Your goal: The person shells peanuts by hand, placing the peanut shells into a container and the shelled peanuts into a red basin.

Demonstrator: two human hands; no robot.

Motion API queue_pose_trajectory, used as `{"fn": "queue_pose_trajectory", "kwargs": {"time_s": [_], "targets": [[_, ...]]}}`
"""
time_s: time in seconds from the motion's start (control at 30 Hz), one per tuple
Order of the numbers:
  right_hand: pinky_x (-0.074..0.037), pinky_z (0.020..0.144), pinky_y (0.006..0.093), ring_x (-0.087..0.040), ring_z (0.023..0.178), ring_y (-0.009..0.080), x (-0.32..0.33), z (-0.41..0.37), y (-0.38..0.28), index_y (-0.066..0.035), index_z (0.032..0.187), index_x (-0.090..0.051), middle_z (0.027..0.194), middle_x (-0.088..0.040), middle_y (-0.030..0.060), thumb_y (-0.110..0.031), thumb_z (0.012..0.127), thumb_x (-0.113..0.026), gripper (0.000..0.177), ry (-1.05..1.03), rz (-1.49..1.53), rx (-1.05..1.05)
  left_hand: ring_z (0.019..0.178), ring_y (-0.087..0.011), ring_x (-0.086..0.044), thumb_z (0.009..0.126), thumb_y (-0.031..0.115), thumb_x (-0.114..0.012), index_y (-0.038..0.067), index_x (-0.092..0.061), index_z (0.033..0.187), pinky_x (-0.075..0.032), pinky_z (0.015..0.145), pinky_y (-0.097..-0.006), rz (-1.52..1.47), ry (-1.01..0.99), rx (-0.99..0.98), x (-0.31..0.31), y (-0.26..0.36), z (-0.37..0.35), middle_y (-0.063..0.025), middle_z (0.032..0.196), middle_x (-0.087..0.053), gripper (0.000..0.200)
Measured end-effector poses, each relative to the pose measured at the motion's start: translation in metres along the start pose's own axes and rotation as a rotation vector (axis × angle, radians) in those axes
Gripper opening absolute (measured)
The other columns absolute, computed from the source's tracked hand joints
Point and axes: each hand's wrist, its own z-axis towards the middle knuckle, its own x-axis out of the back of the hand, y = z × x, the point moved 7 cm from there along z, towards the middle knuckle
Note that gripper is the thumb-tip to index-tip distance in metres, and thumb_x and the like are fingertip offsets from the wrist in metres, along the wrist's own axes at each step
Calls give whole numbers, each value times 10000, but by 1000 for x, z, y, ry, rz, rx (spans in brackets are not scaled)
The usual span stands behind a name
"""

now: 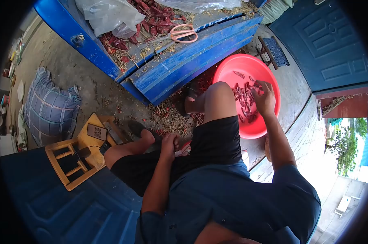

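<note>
My right hand (265, 99) reaches over a large pink-red plastic basin (271, 73) on the right, its fingers apart and curved downward, with nothing visible in them. Several dried red chillies (244, 96) lie in the basin just beside and below the fingertips. My left hand (170, 146) is closed at my lap, between my knees; what its fingers hold, if anything, is hidden. Scissors with pink handles (183, 33) rest on the edge of a blue metal bed, against a heap of dried red chillies (159, 18).
The blue metal side panel (192, 57) stands before my knees. Stems and debris (172, 116) litter the floor. To the left are a wooden stool (90, 140) with a phone (97, 131) on it and a plaid cushion (52, 107). A small folding stool (274, 51) stands beyond the basin.
</note>
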Motion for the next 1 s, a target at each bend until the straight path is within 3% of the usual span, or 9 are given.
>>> {"fn": "queue_pose_trajectory", "kwargs": {"time_s": [0.03, 0.1, 0.23, 0.37, 0.53, 0.6, 0.73, 0.9, 1.0], "targets": [[-565, 812, 371, -700, 923, 221, 6, 1, 4, -83, 1198, -679, 1123, -655, 111, -188, 823, -760, 398, 33, -175, 2, 485, -79, -399, 949, 218, -534, 57, -639, 938, -311, 442, -242, 48, -9, 34, -5, -3, 0, 32, 609, -452, 193], [-563, 785, 341, -704, 882, 206, 7, 27, -16, -66, 1166, -693, 1055, -683, 110, -172, 849, -741, 338, 13, -152, 45, 477, -77, -392, 950, 214, -533, 64, -626, 902, -306, 440, -242, 63, -37, 61, -21, -1, 15, 35, 606, -446, 183], [-548, 744, 312, -684, 811, 145, -54, 72, -124, -40, 1118, -711, 989, -723, 104, -174, 882, -732, 273, -169, 438, 74, 470, -81, -390, 938, 200, -539, 62, -643, 889, -305, 437, -244, 117, -24, 106, -16, -4, 6, 34, 604, -449, 180], [-533, 724, 375, -672, 777, 276, -101, 141, -247, -77, 1071, -717, 926, -703, 127, -239, 865, -721, 263, -102, 337, 516, 476, -85, -397, 927, 186, -543, 62, -648, 876, -313, 444, -249, 107, 60, 56, 4, 3, 9, 28, 600, -452, 171], [-534, 839, 431, -679, 964, 323, -163, 201, -334, -165, 1083, -732, 1067, -708, 103, -330, 863, -683, 278, -166, 115, 551, 492, -89, -418, 920, 180, -549, 67, -648, 847, -328, 459, -249, -11, 96, -2, 25, 10, 6, 23, 600, -462, 167], [-514, 927, 453, -654, 1075, 314, -184, 210, -353, -219, 1117, -720, 1144, -696, 110, -360, 870, -656, 292, -302, -148, 489, 496, -92, -425, 917, 179, -551, 67, -652, 846, -333, 463, -249, -49, 112, -18, 28, 15, 5, 22, 602, -466, 166], [-517, 916, 459, -658, 1091, 312, -201, 217, -369, -232, 1208, -671, 1167, -696, 106, -369, 923, -591, 326, -325, -332, 480, 512, -82, -400, 923, 187, -542, 61, -631, 857, -311, 464, -235, -21, 86, -30, 17, 27, -5, 33, 612, -447, 168], [-515, 923, 443, -660, 1080, 322, -178, 211, -381, -219, 1272, -640, 1166, -698, 118, -335, 931, -572, 366, -348, -294, 542, 505, -79, -421, 916, 204, -550, 80, -623, 844, -305, 449, -233, -27, 21, -21, 9, 25, -1, 43, 600, -452, 161], [-518, 897, 441, -668, 1025, 331, -150, 208, -382, -211, 1272, -647, 1070, -722, 128, -338, 936, -579, 365, -200, -153, 618, 503, -71, -424, 917, 206, -546, 84, -636, 859, -303, 444, -233, 4, 12, -37, 5, 28, -3, 50, 601, -457, 161]]}}
